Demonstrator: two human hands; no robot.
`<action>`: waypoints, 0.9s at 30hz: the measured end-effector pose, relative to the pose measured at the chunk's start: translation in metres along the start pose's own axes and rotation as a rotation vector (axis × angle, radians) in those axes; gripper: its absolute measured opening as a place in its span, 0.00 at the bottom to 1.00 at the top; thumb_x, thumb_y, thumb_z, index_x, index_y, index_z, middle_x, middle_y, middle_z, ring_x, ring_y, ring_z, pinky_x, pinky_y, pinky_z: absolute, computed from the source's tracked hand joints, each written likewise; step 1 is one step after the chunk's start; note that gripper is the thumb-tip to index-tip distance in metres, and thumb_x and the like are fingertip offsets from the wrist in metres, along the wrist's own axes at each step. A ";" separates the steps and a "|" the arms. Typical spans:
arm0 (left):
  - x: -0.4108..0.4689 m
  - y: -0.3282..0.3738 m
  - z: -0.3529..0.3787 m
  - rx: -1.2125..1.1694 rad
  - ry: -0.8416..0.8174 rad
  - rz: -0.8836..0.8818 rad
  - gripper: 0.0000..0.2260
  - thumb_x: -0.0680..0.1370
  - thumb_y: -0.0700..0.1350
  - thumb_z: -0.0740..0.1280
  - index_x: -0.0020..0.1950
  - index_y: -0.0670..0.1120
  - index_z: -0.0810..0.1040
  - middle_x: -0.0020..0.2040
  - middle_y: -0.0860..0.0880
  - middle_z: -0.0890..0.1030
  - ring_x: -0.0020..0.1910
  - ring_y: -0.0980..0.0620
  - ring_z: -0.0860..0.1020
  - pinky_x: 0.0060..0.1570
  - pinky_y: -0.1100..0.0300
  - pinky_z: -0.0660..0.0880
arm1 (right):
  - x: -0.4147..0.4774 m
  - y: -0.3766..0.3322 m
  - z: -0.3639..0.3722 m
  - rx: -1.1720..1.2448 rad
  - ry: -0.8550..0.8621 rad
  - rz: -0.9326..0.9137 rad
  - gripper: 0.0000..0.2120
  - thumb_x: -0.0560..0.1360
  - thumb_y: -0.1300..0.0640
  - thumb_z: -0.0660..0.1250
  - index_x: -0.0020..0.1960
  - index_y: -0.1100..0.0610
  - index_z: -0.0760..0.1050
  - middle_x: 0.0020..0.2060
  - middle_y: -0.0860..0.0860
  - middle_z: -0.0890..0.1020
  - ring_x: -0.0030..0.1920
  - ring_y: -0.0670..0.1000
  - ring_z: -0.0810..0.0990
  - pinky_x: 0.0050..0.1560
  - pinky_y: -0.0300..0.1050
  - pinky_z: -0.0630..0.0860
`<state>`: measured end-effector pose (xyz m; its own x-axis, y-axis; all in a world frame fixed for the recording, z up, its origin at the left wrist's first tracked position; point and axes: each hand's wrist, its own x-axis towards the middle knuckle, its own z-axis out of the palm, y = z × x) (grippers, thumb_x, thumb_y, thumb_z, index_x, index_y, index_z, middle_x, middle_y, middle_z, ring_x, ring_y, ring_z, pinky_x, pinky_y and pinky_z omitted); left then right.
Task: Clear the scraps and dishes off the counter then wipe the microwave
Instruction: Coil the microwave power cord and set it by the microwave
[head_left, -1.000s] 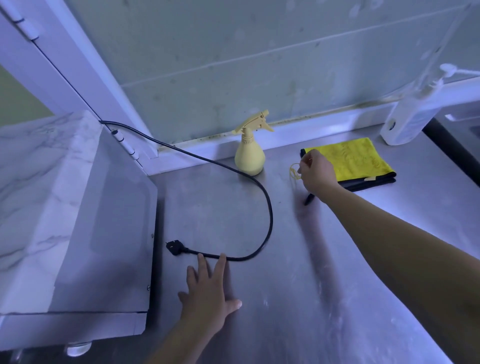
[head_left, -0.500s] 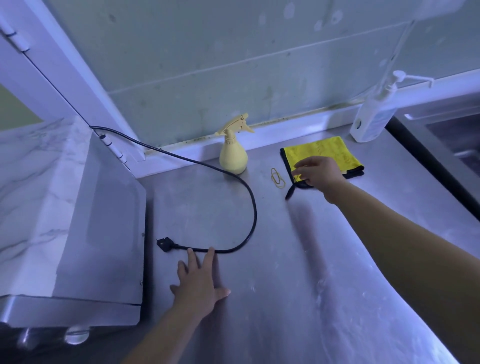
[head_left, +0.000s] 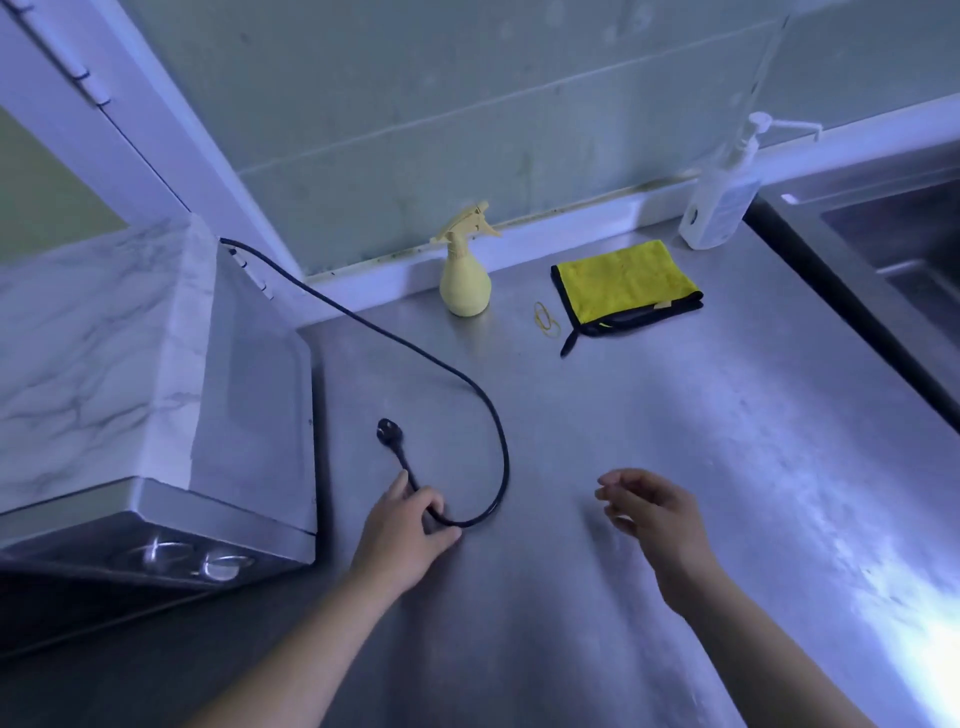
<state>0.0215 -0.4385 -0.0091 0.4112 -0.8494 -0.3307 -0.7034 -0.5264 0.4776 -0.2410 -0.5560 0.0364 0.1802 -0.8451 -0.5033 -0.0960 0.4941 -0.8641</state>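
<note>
While the left hand (head_left: 405, 525) is curling its fingers round the black cord (head_left: 506, 462) beside the microwave (head_left: 249, 395), the right hand (head_left: 649, 512) is hovering loosely spread over the counter (head_left: 701, 426), holding nothing. Further back, a folded yellow cloth (head_left: 623, 283) is lying between a spray bottle (head_left: 465, 286) and a pump bottle (head_left: 719, 208), and I cannot tell what either holds.

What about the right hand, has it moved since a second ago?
Yes. The right hand has drawn back from the near left corner of the yellow cloth toward the person and now hovers over the counter, well clear of the cloth.
</note>
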 end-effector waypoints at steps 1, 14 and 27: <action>-0.013 -0.003 0.001 -0.040 0.029 0.039 0.14 0.71 0.55 0.75 0.40 0.55 0.70 0.54 0.68 0.66 0.50 0.67 0.68 0.45 0.74 0.66 | -0.013 0.009 -0.002 0.000 0.002 0.012 0.07 0.77 0.72 0.65 0.46 0.66 0.81 0.40 0.58 0.82 0.39 0.55 0.75 0.47 0.49 0.72; -0.170 -0.026 0.014 -0.306 0.186 0.142 0.15 0.69 0.61 0.72 0.40 0.55 0.69 0.48 0.58 0.74 0.55 0.75 0.69 0.49 0.73 0.67 | -0.137 0.098 0.008 -0.841 -0.081 -0.334 0.07 0.77 0.61 0.69 0.52 0.53 0.83 0.44 0.46 0.84 0.49 0.51 0.80 0.50 0.45 0.73; -0.281 -0.093 -0.013 -0.657 0.230 0.113 0.18 0.68 0.61 0.73 0.40 0.50 0.71 0.48 0.61 0.78 0.70 0.71 0.64 0.56 0.79 0.64 | -0.239 0.120 0.078 -1.042 -0.211 -0.161 0.10 0.81 0.50 0.64 0.56 0.50 0.83 0.58 0.49 0.83 0.53 0.50 0.81 0.55 0.43 0.75</action>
<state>-0.0212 -0.1517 0.0497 0.5192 -0.8483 -0.1046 -0.2828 -0.2860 0.9156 -0.2193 -0.2785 0.0539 0.4209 -0.7832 -0.4577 -0.8253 -0.1212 -0.5516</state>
